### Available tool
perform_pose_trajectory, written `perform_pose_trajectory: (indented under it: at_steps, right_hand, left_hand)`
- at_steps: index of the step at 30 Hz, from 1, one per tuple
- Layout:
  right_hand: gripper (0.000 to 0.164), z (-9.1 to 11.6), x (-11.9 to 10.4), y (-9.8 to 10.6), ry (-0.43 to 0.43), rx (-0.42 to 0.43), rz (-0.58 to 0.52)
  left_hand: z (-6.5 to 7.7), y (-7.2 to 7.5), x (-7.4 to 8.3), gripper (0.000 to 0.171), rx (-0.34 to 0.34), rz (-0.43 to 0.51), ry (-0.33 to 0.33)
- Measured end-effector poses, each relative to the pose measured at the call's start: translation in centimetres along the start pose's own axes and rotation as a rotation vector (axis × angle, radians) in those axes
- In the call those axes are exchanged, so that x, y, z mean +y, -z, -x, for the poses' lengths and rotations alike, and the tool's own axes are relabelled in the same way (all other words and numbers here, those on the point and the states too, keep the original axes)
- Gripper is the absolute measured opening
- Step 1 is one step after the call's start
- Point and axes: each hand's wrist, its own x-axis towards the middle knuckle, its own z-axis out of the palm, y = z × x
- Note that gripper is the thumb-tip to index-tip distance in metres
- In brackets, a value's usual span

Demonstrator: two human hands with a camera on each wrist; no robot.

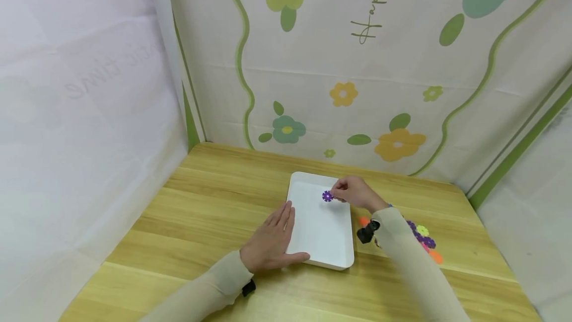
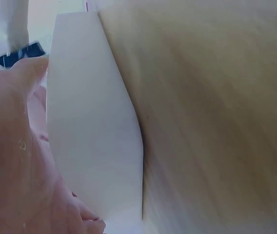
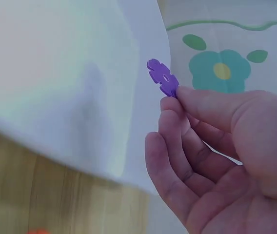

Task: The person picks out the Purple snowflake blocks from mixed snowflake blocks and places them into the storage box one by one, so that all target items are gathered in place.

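Note:
My right hand pinches a small purple snowflake-shaped interlocking disc between thumb and index finger. It holds the disc above the far part of a shallow white tray. In the right wrist view the disc is tilted, with its rim between the fingertips. My left hand rests against the tray's left side and near left corner, its fingers straight and the thumb spread along the near edge. In the left wrist view that hand lies along the tray's white outer wall.
Right of the tray, partly behind the right forearm, lies a pile of similar discs in purple, yellow, pink and orange. The wooden table meets white flower-printed cloth walls at the back and sides.

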Motion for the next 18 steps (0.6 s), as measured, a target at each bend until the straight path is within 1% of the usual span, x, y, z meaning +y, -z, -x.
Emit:
perform_pose_trajectory:
  at_steps: [4,8,12,15,18]
  right_hand:
    - [0.017,-2.3,-0.6,-1.7,-0.029,0.04,-0.027]
    - [0.016,-4.0,-0.9,-3.4,-0.067,0.085,-0.055]
    - [0.016,-5.3,-1.2,-4.5,-0.098,0.124,-0.083]
    - [0.017,-5.9,-1.6,-5.2,-0.1,0.154,-0.077]
    - [0.018,-6.4,-2.0,-5.8,-0.096,0.173,-0.069]
  left_hand:
    - [-0.2,0.0,0.2,0.116,-0.006,0.004,0.006]
    - [-0.3,-0.2,0.2,0.117,-0.007,0.003,0.006]
    - [-0.3,-0.5,0.1,0.118,-0.003,0.006,0.017]
    - [-0.3,-0.6,0.0,0.119,0.009,0.018,0.022]
    - [-0.3,-0.7,-0.1,0.12,0.026,0.011,0.024]
